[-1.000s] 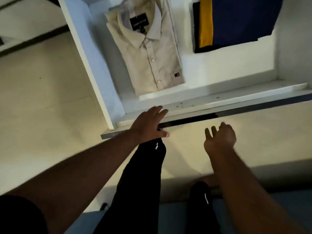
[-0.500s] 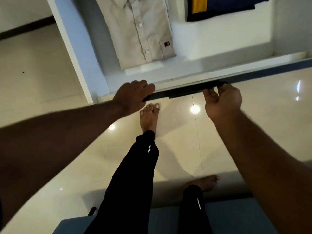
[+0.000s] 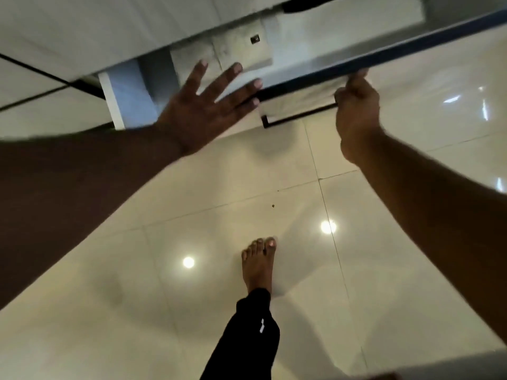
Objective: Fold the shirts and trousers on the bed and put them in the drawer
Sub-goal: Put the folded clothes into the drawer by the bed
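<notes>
Now: drawer (image 3: 315, 69) front runs left-right just ahead | left hand (image 3: 203, 105) splayed flat on it | right hand (image 3: 356, 105) curled, pinching its edge, equally near.

Home bedroom — glossy tiles (image 3: 192, 311), drawer (image 3: 384, 54)

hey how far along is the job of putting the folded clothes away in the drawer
Nearly finished, it seems. Done: a folded beige shirt lies inside the white drawer. In hand: the drawer is mostly under the cabinet; the left hand is spread open, fingertips at its front edge, and the right hand is at the dark front edge. Left: closing it fully. The bed is out of view, so I cannot tell whether any clothes remain.
</notes>
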`<act>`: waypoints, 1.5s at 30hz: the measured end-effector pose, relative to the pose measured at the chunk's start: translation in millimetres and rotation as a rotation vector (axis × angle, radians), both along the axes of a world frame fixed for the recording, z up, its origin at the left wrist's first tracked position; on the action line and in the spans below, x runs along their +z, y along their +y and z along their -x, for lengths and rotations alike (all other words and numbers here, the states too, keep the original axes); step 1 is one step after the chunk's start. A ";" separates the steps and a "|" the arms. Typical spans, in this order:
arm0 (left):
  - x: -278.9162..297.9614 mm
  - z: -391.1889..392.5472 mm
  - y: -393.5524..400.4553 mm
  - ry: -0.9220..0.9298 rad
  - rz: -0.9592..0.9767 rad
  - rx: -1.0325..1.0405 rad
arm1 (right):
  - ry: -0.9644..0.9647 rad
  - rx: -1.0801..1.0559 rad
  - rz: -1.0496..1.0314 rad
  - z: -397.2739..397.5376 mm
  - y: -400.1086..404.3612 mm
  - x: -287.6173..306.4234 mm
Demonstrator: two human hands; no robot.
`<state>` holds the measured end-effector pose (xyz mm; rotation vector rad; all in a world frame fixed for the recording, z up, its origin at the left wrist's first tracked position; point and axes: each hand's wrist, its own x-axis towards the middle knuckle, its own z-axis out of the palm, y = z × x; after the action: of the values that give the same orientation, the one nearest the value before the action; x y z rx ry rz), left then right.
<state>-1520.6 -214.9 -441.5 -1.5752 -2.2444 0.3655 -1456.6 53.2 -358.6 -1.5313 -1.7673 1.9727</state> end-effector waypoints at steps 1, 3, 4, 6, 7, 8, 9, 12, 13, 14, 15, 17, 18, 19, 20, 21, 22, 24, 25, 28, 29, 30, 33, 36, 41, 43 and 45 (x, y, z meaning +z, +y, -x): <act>-58.8 -67.9 -26.6 -0.240 0.114 0.236 | -0.073 0.220 -0.170 8.3 11.1 -10.3; -156.5 -218.6 -74.9 -0.839 0.259 0.631 | -0.211 0.577 -0.390 24.4 33.1 -17.7; -196.6 -261.0 -86.8 -0.928 0.179 0.714 | -0.243 0.651 -0.450 40.6 42.6 -16.7; -214.5 -244.5 -82.5 -0.649 0.185 0.657 | -0.304 0.721 -0.542 68.8 51.9 -14.3; -209.5 -261.0 -83.1 -0.644 0.157 0.665 | -0.345 0.759 -0.569 75.4 51.7 -15.2; -208.5 -268.0 -84.8 -0.562 0.180 0.708 | -0.383 0.798 -0.614 78.7 50.5 -18.1; -216.4 -241.6 -79.1 -0.634 0.190 0.804 | -0.387 0.806 -0.642 88.5 51.7 -22.9; -221.9 -239.2 -75.6 -0.745 0.249 0.827 | -0.434 0.912 -0.633 78.1 59.7 -30.4; -223.4 -236.1 -77.1 -0.645 0.250 0.852 | -0.456 0.938 -0.696 72.5 61.6 -30.8; -229.4 -231.8 -83.6 -0.661 0.239 0.828 | -0.458 0.953 -0.770 76.2 63.4 -23.3; -231.6 -255.7 -97.1 -0.734 0.187 0.812 | -0.445 0.961 -0.823 75.7 62.0 -19.4; -211.2 -206.1 -78.6 -0.898 0.121 0.703 | -0.339 0.897 -0.986 73.8 59.5 5.1; -162.6 -142.4 -58.7 -0.863 0.082 0.624 | -0.253 0.862 -1.065 71.3 53.6 13.4; -96.5 -65.4 -21.9 -0.721 0.001 0.450 | -0.162 0.807 -1.177 68.3 49.3 23.2; -11.6 13.9 37.6 -0.518 -0.020 0.281 | -0.078 0.793 -1.321 64.1 53.3 44.3; 61.9 82.5 84.6 -0.434 0.007 0.183 | -0.015 0.784 -1.397 64.9 51.5 48.4; 116.3 122.3 126.0 -0.355 -0.003 0.214 | 0.017 0.815 -1.437 67.1 52.2 53.4; 158.1 122.8 128.8 -0.246 -0.006 0.332 | -0.046 1.007 -1.450 75.5 58.3 65.5; 158.3 103.8 135.9 -0.350 0.036 0.393 | -0.107 1.073 -1.413 79.9 60.0 64.6; 148.2 81.2 150.6 -0.392 0.011 0.490 | -0.223 1.074 -1.375 93.2 54.7 70.6; 157.7 75.4 158.2 -0.412 -0.049 0.572 | -0.251 1.056 -1.366 93.5 46.2 80.5; 166.8 74.3 168.6 -0.472 -0.082 0.661 | -0.308 1.039 -1.328 95.2 41.5 84.4; 192.9 42.1 174.8 -0.475 -0.024 0.769 | -0.359 1.104 -1.308 83.0 29.7 110.9; 208.2 16.8 150.1 -0.280 0.229 0.565 | -0.375 1.212 -1.232 44.0 18.8 124.5; 235.8 -69.7 86.6 -0.104 0.083 0.129 | -0.533 1.326 -1.075 -81.9 -30.0 168.7; 255.4 -98.6 72.9 -0.161 -0.081 0.273 | -0.302 1.212 -1.025 -142.2 -47.2 192.4; 273.4 -115.6 66.9 -0.393 0.013 0.550 | -0.084 1.023 -1.081 -181.8 -55.0 208.4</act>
<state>-1404.9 -148.1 -168.2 -1.0761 -2.9775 0.2228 -1274.8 -1.8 -150.2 -0.3347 -3.1571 0.6131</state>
